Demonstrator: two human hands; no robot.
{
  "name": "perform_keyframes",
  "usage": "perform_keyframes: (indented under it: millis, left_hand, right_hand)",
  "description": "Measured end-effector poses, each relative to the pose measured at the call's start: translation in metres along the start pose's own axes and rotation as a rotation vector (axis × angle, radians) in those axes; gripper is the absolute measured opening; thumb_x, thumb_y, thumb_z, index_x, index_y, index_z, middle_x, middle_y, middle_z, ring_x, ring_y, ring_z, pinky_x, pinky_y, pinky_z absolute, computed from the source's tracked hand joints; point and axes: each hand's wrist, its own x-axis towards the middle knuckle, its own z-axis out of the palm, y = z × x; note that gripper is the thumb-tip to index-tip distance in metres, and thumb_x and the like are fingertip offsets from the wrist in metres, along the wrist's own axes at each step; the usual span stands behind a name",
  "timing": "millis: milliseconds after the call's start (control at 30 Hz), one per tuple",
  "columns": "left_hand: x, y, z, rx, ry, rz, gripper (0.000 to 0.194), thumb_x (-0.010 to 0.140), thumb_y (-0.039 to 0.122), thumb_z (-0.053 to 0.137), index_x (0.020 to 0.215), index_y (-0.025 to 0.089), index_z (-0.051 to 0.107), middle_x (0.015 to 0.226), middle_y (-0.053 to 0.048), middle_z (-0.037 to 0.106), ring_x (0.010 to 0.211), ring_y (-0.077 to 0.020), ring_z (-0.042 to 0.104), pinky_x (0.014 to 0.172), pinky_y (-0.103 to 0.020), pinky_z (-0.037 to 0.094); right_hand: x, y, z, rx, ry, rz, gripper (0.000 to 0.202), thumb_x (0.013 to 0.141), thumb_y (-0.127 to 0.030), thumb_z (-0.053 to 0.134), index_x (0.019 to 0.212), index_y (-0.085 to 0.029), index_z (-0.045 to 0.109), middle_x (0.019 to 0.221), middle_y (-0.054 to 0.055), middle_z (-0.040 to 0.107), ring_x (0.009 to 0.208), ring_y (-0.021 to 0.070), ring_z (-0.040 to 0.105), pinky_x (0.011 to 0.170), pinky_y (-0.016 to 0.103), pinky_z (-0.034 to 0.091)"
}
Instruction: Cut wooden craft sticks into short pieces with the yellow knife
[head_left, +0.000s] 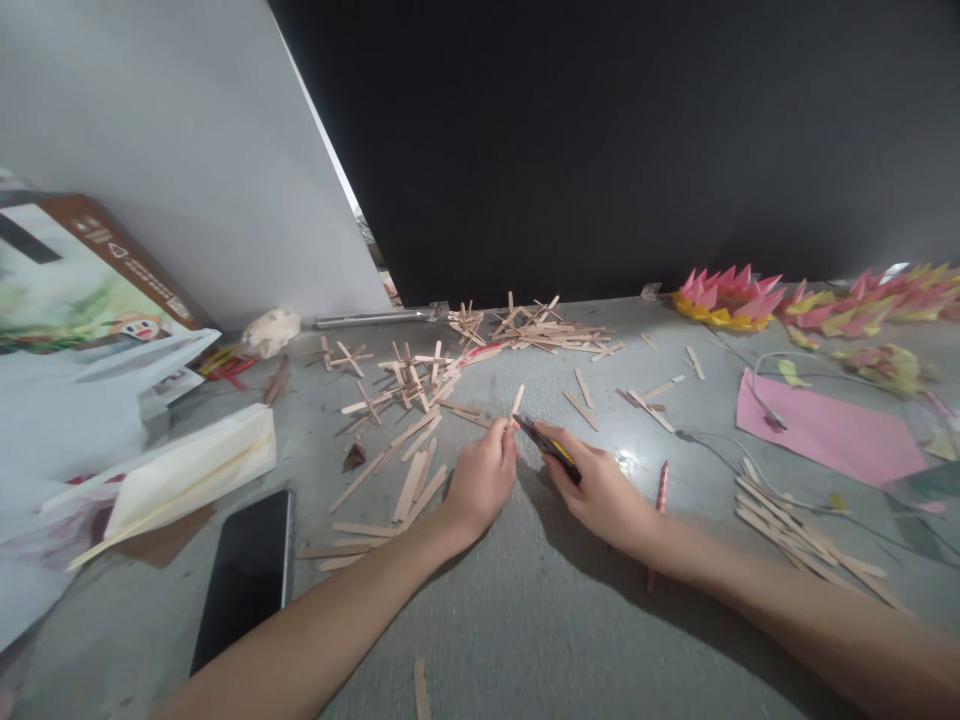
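My left hand (484, 478) is closed on a short wooden stick (517, 400), which points up and away from the fingertips. In my right hand (600, 485) is a black and yellow utility knife (555, 450), gripped along its handle. The knife's tip is at the stick, just above my left fingertips; whether it touches the wood is too small to tell. Beyond my hands lie many loose wooden sticks (409, 375), some crossed and piled up. A red pencil-like stick (662, 487) lies partly beneath my right forearm.
A black phone (247, 570) lies left of my left forearm. Farther left are plastic bags (67, 420) and a pale folded packet (195, 475). On the right are a pink sheet (825, 425), a cable, more sticks (795, 530) and pink-yellow paper crafts (727, 300). A dark panel (600, 150) stands behind.
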Motion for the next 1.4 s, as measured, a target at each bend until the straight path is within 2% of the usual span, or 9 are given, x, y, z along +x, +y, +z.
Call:
perform_keyframes:
  millis: [100, 233, 400, 533, 700, 867, 1100, 1200, 1400]
  left_hand:
    - [0.000, 0.001, 0.000, 0.004, -0.004, -0.016, 0.027, 0.109, 0.032, 0.037, 0.109, 0.022, 0.061, 0.079, -0.003, 0.073, 0.072, -0.0196, 0.069, 0.068, -0.028, 0.043]
    - [0.000, 0.000, 0.000, -0.007, -0.006, -0.030, 0.028, 0.109, 0.035, 0.037, 0.104, 0.022, 0.061, 0.077, -0.002, 0.072, 0.070, -0.0188, 0.069, 0.066, -0.027, 0.041]
    - [0.000, 0.000, -0.001, -0.026, -0.011, -0.020, 0.027, 0.108, 0.036, 0.037, 0.103, 0.022, 0.060, 0.079, -0.002, 0.071, 0.071, -0.0188, 0.068, 0.066, -0.027, 0.040]
    - [0.000, 0.002, -0.002, -0.045, -0.014, -0.040, 0.028, 0.108, 0.037, 0.038, 0.102, 0.022, 0.060, 0.077, -0.002, 0.071, 0.068, -0.0185, 0.067, 0.064, -0.027, 0.039]
    - [0.000, 0.001, 0.000, -0.064, 0.007, -0.047, 0.026, 0.108, 0.035, 0.038, 0.105, 0.022, 0.061, 0.078, -0.003, 0.072, 0.068, -0.0191, 0.068, 0.066, -0.028, 0.041]
    - [0.000, 0.000, -0.001, -0.125, 0.032, -0.056, 0.031, 0.108, 0.041, 0.037, 0.115, 0.021, 0.061, 0.074, -0.002, 0.071, 0.066, -0.0192, 0.068, 0.067, -0.028, 0.045]
    - [0.000, 0.012, -0.006, -0.529, -0.046, -0.088, 0.039, 0.106, 0.054, 0.042, 0.106, 0.020, 0.059, 0.059, 0.003, 0.062, 0.045, -0.0121, 0.052, 0.049, -0.023, 0.038]
    - [0.000, 0.017, -0.007, -0.646, -0.131, -0.137, 0.041, 0.104, 0.057, 0.043, 0.104, 0.019, 0.058, 0.055, 0.005, 0.059, 0.039, -0.0101, 0.044, 0.043, -0.022, 0.032]
    - [0.000, 0.013, -0.003, -0.567, -0.250, -0.101, 0.031, 0.102, 0.045, 0.049, 0.096, 0.018, 0.062, 0.053, 0.004, 0.058, 0.043, -0.0109, 0.048, 0.050, -0.022, 0.035]
  right_hand:
    - [0.000, -0.005, 0.002, 0.159, -0.011, 0.141, 0.040, 0.104, -0.032, 0.050, 0.144, -0.026, 0.055, 0.107, 0.007, 0.076, 0.088, 0.0210, 0.076, 0.077, 0.033, 0.060]
    - [-0.001, -0.010, 0.007, 0.497, -0.094, 0.335, 0.046, 0.103, -0.047, 0.052, 0.144, -0.025, 0.049, 0.079, -0.005, 0.060, 0.045, 0.0094, 0.053, 0.040, 0.021, 0.041]
    - [0.000, -0.015, 0.009, 0.825, -0.166, 0.428, 0.050, 0.097, -0.057, 0.062, 0.134, -0.028, 0.046, 0.079, -0.008, 0.057, 0.040, 0.0067, 0.049, 0.037, 0.019, 0.036]
    - [0.002, -0.018, 0.007, 1.054, -0.199, 0.494, 0.045, 0.095, -0.054, 0.067, 0.127, -0.030, 0.046, 0.077, -0.009, 0.058, 0.040, 0.0056, 0.045, 0.039, 0.019, 0.037]
    - [0.004, -0.020, 0.000, 1.278, -0.226, 0.611, 0.042, 0.093, -0.048, 0.070, 0.124, -0.029, 0.049, 0.076, -0.008, 0.055, 0.040, 0.0043, 0.036, 0.034, 0.016, 0.023]
    - [0.007, -0.007, -0.003, 1.096, -0.138, 0.449, 0.040, 0.096, -0.049, 0.067, 0.127, -0.029, 0.050, 0.073, -0.008, 0.057, 0.039, 0.0071, 0.041, 0.038, 0.020, 0.032]
    - [0.011, 0.018, -0.010, 0.341, 0.035, 0.143, 0.031, 0.102, -0.049, 0.057, 0.113, -0.021, 0.065, 0.077, -0.002, 0.057, 0.064, 0.0142, 0.053, 0.057, 0.025, 0.041]
    - [0.012, 0.018, -0.011, 0.273, 0.108, 0.130, 0.033, 0.103, -0.047, 0.055, 0.114, -0.019, 0.068, 0.075, -0.002, 0.053, 0.066, 0.0142, 0.049, 0.059, 0.025, 0.038]
    - [0.016, 0.017, -0.007, 0.305, 0.161, 0.193, 0.035, 0.096, -0.048, 0.065, 0.116, -0.020, 0.068, 0.069, -0.006, 0.047, 0.059, 0.0126, 0.044, 0.056, 0.025, 0.036]
